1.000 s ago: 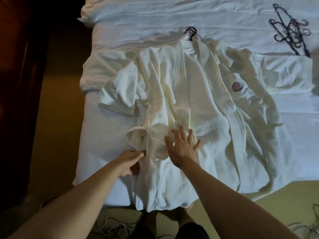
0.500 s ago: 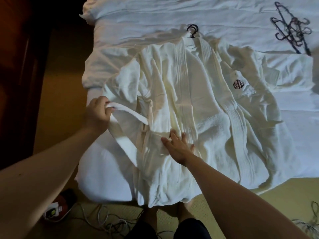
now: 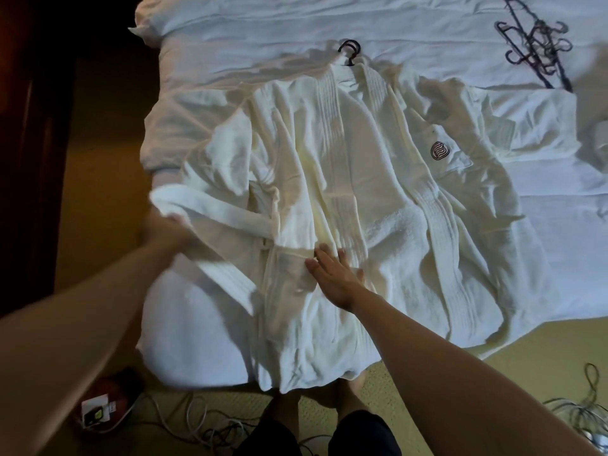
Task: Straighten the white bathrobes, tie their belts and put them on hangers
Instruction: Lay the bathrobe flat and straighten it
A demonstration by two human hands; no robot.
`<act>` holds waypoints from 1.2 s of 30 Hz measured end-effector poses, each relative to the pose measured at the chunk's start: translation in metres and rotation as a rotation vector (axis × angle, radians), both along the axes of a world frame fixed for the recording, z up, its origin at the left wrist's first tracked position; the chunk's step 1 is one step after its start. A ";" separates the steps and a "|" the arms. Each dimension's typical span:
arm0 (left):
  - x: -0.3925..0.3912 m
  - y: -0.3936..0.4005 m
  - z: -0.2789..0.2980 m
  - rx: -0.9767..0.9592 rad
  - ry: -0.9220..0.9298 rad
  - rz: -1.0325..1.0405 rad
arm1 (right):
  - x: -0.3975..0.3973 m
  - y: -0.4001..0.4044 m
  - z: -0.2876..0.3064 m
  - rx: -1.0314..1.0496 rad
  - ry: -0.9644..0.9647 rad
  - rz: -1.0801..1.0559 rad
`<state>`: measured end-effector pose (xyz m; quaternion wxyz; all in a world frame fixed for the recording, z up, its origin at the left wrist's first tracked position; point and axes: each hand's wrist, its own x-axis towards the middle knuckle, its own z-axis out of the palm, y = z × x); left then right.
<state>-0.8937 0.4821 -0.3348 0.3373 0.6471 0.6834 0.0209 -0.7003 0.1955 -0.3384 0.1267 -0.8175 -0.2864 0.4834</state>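
Now gripping the belt (image 3: 217, 214) in the blurred left hand (image 3: 164, 230), drawing it taut off the bed's (image 3: 427, 31) left edge. Pressing the right hand (image 3: 335, 278), fingers straight and flat, on the white bathrobe (image 3: 345, 179), lying spread across the bed, hem hanging over the near edge. Showing a hanger hook (image 3: 349, 51) at the collar; resting spare hangers (image 3: 536, 44) far right.
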 end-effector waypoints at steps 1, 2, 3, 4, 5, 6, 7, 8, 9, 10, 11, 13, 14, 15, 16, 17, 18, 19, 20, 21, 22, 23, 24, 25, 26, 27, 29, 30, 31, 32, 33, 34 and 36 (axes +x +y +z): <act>-0.006 0.023 0.011 0.105 0.053 -0.015 | 0.000 0.000 0.001 0.014 0.000 -0.016; -0.012 0.039 0.025 0.182 0.121 -0.044 | -0.001 -0.001 0.001 0.039 -0.009 -0.044; -0.017 0.049 0.029 0.231 0.198 -0.064 | -0.002 -0.003 0.001 0.074 -0.024 -0.091; -0.019 0.049 0.037 0.283 0.260 -0.066 | -0.003 -0.006 0.001 0.120 -0.042 -0.160; -0.019 0.042 0.037 0.329 0.300 -0.050 | -0.004 -0.011 0.001 0.172 -0.060 -0.254; -0.018 0.028 0.035 0.367 0.297 -0.049 | -0.007 -0.015 0.001 0.233 -0.079 -0.351; -0.016 0.009 0.029 0.396 0.251 -0.097 | -0.009 -0.020 0.002 0.289 -0.131 -0.427; -0.014 -0.014 0.022 0.386 0.163 -0.182 | -0.011 -0.024 0.001 0.321 -0.222 -0.466; -0.010 -0.038 0.013 0.334 0.045 -0.272 | -0.013 -0.029 0.002 0.306 -0.327 -0.486; -0.004 -0.062 0.006 0.226 -0.064 -0.336 | -0.014 -0.032 0.001 0.244 -0.411 -0.510; 0.005 -0.086 0.001 0.072 -0.138 -0.366 | -0.014 -0.034 0.001 0.147 -0.445 -0.545; 0.026 -0.129 -0.003 -0.267 -0.210 -0.393 | -0.010 -0.038 0.000 -0.029 -0.342 -0.598; 0.035 -0.145 -0.007 -0.392 -0.249 -0.371 | -0.006 -0.040 -0.001 -0.070 -0.272 -0.588; 0.045 -0.160 -0.008 -0.463 -0.282 -0.329 | -0.002 -0.043 -0.002 -0.091 -0.223 -0.559; 0.051 -0.170 -0.010 -0.480 -0.303 -0.290 | 0.003 -0.046 -0.003 -0.092 -0.201 -0.527; 0.055 -0.177 -0.011 -0.470 -0.297 -0.267 | 0.008 -0.049 -0.003 -0.084 -0.194 -0.504; 0.058 -0.181 -0.012 -0.446 -0.286 -0.259 | 0.010 -0.052 -0.003 -0.068 -0.190 -0.488; 0.057 -0.182 -0.014 -0.438 -0.291 -0.248 | 0.011 -0.055 -0.003 -0.053 -0.189 -0.473; 0.055 -0.183 -0.014 -0.429 -0.321 -0.235 | 0.010 -0.058 -0.001 -0.032 -0.190 -0.472; 0.051 -0.181 -0.014 -0.423 -0.352 -0.210 | 0.010 -0.060 0.003 -0.001 -0.192 -0.496; 0.046 -0.180 -0.013 -0.402 -0.393 -0.184 | 0.010 -0.063 0.005 0.038 -0.198 -0.547; 0.040 -0.178 -0.011 -0.393 -0.437 -0.140 | 0.012 -0.068 0.009 0.078 -0.216 -0.623; 0.034 -0.178 -0.010 -0.412 -0.501 -0.073 | 0.016 -0.076 0.012 0.124 -0.250 -0.715; 0.027 -0.176 -0.011 -0.478 -0.591 0.009 | 0.021 -0.083 0.017 0.178 -0.297 -0.808; 0.024 -0.177 -0.009 -0.578 -0.689 0.078 | 0.027 -0.092 0.020 0.234 -0.348 -0.874; 0.021 -0.178 -0.009 -0.691 -0.763 0.126 | 0.031 -0.100 0.023 0.266 -0.393 -0.887; 0.019 -0.181 -0.003 -0.867 -0.826 0.155 | 0.033 -0.112 0.025 0.279 -0.390 -0.841; 0.020 -0.183 0.005 -0.946 -0.842 0.160 | 0.032 -0.115 0.022 0.259 -0.308 -0.830; 0.019 -0.187 0.013 -1.026 -0.860 0.146 | 0.030 -0.120 0.021 0.219 -0.164 -0.822; 0.019 -0.191 0.020 -1.080 -0.862 0.118 | 0.027 -0.125 0.016 0.168 -0.003 -0.789; 0.014 -0.197 0.021 -1.107 -0.828 0.078 | 0.021 -0.132 0.013 0.113 0.147 -0.703; 0.010 -0.203 0.023 -1.118 -0.760 0.052 | 0.016 -0.140 0.008 0.048 0.244 -0.591; -0.001 -0.218 0.022 -1.158 -0.646 0.032 | 0.009 -0.156 -0.001 -0.038 0.248 -0.437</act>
